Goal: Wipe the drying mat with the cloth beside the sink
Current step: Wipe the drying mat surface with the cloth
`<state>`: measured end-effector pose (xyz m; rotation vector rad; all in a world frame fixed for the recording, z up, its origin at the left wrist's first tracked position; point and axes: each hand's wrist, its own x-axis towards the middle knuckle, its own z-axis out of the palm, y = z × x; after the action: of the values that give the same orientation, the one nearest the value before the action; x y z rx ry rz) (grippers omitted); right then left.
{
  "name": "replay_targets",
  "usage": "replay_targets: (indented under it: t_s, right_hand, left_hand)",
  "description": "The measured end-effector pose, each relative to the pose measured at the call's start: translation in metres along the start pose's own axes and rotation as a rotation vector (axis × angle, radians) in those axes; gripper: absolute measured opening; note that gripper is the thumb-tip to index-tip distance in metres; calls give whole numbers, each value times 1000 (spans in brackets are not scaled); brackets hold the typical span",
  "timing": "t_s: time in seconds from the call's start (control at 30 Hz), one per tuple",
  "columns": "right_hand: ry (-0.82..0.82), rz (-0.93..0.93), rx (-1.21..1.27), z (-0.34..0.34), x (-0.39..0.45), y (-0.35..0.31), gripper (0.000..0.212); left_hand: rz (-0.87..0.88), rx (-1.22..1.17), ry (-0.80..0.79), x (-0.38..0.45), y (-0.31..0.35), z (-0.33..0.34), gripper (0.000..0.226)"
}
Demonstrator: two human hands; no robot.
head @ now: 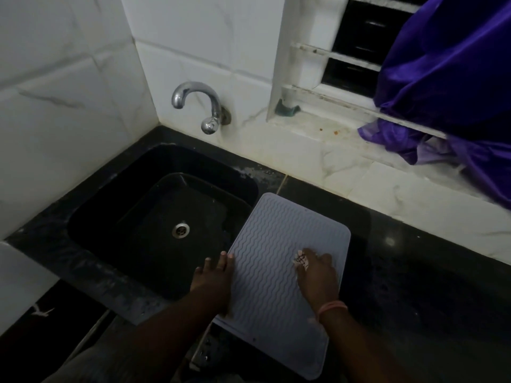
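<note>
Two hands on the job. Drying mat (279,261) lies on the dark tabletop (414,272), just beside the sink (154,217), its left edge overhanging the basin a little. Right hand (316,275) presses a small pale cloth (301,261) onto the mat, fingers curled over it. Left hand (214,277) steadies the left edge, fingers straight. I'd judge the mat light, floppy rubber with wavy ridges and rounded corners, so it may slide; pin an edge. Cloth looks soft and thin.

We identify a home kitchen: black sink (154,217) set in a dark stone table (414,286), wall tap (199,106) (chrome), white tiled walls (69,92).
</note>
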<state>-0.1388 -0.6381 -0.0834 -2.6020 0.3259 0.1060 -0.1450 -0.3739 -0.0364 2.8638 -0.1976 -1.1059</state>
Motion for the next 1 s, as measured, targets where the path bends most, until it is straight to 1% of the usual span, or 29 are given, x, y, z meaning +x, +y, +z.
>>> replay_targets:
  t_s: [0.1, 0.2, 0.27, 0.3, 0.37, 0.4, 0.43, 0.47, 0.53, 0.6, 0.63, 0.7, 0.77, 0.8, 0.87, 1.0]
  right_hand:
    - [20, -61, -59, 2, -11, -20, 33]
    - [-72, -179, -58, 11, -37, -52, 31]
    - [-159, -298, -60, 24, -61, -78, 30]
    - [-207, -361, -66, 31, -72, -90, 31]
    - [-275, -418, -83, 42, -85, -106, 41]
    - [-286, -410, -83, 43, -86, -110, 45]
    - [-280, -408, -77, 44, -81, -109, 45]
    - [-263, -411, -71, 43, -74, -107, 42]
    - [-221, -396, -63, 41, -49, -101, 29]
    - [-158, -355, -102, 36, -13, -92, 19]
    - [-126, -310, -115, 31, 5, -89, 17]
    - [-58, -175, -138, 17, 37, -84, 21]
    - [-9, -42, -149, 7, 54, -81, 20]
    - [7, -10, -169, 5, 54, -81, 19]
    - [10, -24, -217, 7, 45, -85, 25]
    - [-76, -172, -292, 22, 17, -111, 43]
  left_hand:
    - [24, -8, 46, -1, -3, 5, 137]
    - [43, 0, 71, 1, -8, 8, 137]
    - [50, 13, 95, 4, -11, 11, 135]
    - [51, 8, 117, 5, -11, 13, 129]
    - [49, -32, 157, 8, -12, 17, 110]
    - [50, -45, 169, 9, -12, 19, 104]
    - [53, -42, 178, 9, -13, 19, 103]
    - [55, -25, 178, 9, -14, 20, 108]
    - [52, 25, 155, 6, -14, 18, 125]
    - [43, 50, 122, 3, -11, 15, 134]
    - [40, 49, 103, 2, -10, 13, 135]
    - [40, 44, 84, 1, -10, 11, 135]
    - [50, 37, 81, 1, -12, 10, 135]
    - [53, 35, 78, 2, -13, 10, 135]
    - [57, 47, 87, 3, -14, 11, 135]
    - [59, 49, 93, 2, -13, 9, 132]
